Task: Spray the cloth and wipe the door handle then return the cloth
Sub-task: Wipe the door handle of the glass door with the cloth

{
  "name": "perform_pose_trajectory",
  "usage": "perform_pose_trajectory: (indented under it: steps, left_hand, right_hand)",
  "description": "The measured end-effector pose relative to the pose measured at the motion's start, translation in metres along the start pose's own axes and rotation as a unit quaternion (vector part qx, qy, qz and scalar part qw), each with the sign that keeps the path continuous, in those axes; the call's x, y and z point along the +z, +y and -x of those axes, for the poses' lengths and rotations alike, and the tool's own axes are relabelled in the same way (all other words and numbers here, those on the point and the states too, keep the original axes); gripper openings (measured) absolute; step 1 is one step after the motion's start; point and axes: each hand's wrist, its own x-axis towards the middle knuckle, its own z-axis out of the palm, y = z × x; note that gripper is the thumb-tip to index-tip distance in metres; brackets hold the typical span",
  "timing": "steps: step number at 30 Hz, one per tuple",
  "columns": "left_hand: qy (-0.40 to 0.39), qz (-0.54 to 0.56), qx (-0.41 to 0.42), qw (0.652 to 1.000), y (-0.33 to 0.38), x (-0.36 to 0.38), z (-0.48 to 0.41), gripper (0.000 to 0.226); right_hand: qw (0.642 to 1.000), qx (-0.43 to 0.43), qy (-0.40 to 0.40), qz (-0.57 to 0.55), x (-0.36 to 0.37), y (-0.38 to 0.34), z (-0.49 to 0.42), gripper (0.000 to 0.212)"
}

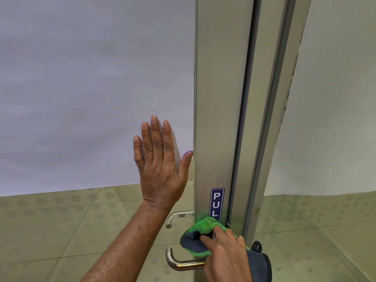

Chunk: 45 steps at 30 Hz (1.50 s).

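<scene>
Frosted glass (81,88) fills the left of the view, set in a grey metal door frame (219,98), with tiled floor (50,224) showing through the clear lower part.

Left fingers (154,135) lie spread and flat against the glass, pointing up, the thumb tip reaching the edge of the frame. From them the left hand (160,165) and bare forearm run down toward the bottom of the view, passing in front of a second lever seen through the glass (177,216).

Right fingers (211,239) are curled and pinch the cloth (201,237), a green one with a dark grey side, bunched against the frame just below a blue sticker (217,202) reading "PUL", its last letter hidden by the cloth. The right hand (227,257) sits low at the frame, and more of the grey cloth hangs behind it on the right. The cloth is pressed at the base of the handle (179,263), a steel lever that sticks out leftward below it and ends in a bend. To the right of the frame stands a pale wall (335,119).
</scene>
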Motion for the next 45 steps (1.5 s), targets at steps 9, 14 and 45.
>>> perform_pose_trajectory:
  steps: [9, 14, 45]
  left_hand:
    - [0.000, 0.003, -0.004, 1.000, 0.001, -0.002, -0.001, 0.077]
    - [0.002, 0.000, -0.004, 1.000, 0.001, -0.002, -0.001, 0.077]
    - [0.010, 0.009, -0.006, 1.000, 0.000, 0.001, -0.001, 0.079]
  right_hand:
    - [0.995, -0.062, -0.079, 0.005, 0.011, 0.006, -0.010, 0.041]
    - [0.990, -0.077, -0.116, -0.017, 0.009, 0.012, -0.003, 0.044]
    - [0.994, 0.009, -0.095, -0.059, 0.010, -0.039, 0.029, 0.076]
